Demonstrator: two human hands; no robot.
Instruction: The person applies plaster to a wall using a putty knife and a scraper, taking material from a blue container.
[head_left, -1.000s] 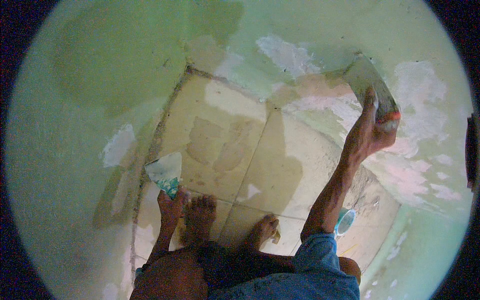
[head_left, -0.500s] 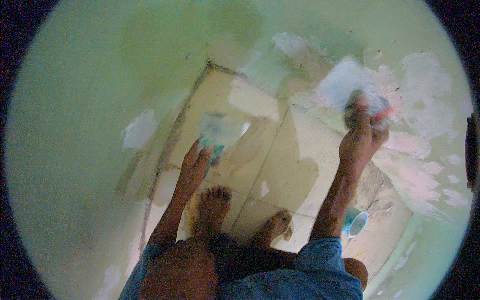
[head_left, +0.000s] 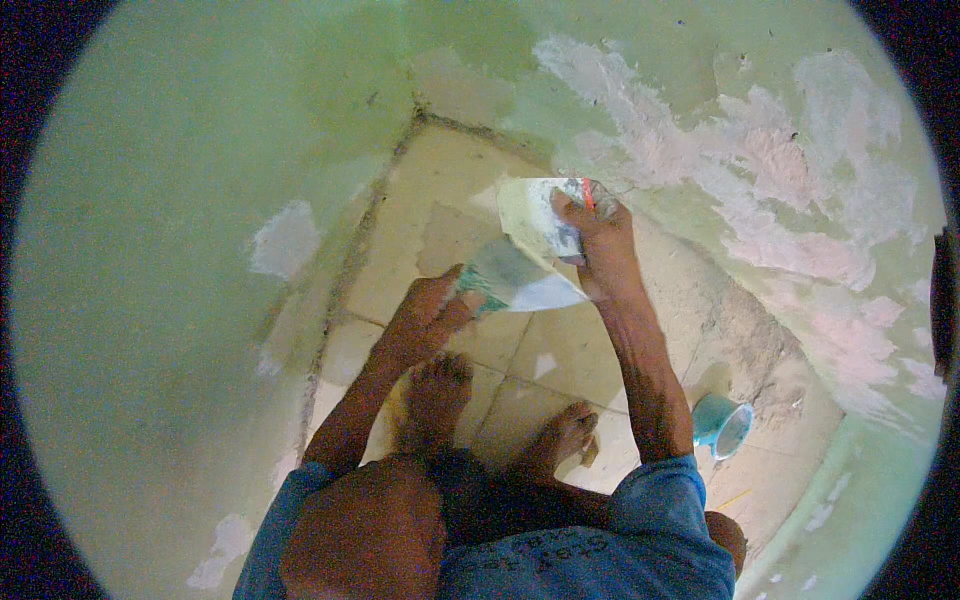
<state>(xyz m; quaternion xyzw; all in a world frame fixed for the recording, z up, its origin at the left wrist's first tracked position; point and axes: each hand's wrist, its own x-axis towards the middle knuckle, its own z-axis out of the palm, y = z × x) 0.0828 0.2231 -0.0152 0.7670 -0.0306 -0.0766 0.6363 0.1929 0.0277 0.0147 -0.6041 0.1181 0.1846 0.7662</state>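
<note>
My left hand (head_left: pixel 435 308) is closed on a putty knife with a green handle and a broad pale blade (head_left: pixel 528 278). In my right hand (head_left: pixel 608 240) is a wide, whitish putty scraper (head_left: pixel 540 212), smeared with grey and marked by a red strip near my fingers. The two blades come together in front of me, above the floor, edge against edge or overlapping; I cannot tell whether they touch. My thumb lies across the scraper's face, and its far end is partly hidden by my fingers.
Green walls (head_left: pixel 180 200) meet at a corner ahead, with pinkish-white filler patches (head_left: pixel 780 165) on the right one. A small blue tub (head_left: pixel 722 426) stands on the tiled floor (head_left: pixel 400 215) at my right. My bare feet (head_left: pixel 440 395) are below my hands.
My right hand has come away from the right wall, moving left and down with the scraper to the putty knife. My left hand has turned its blade rightward and moved slightly right.
</note>
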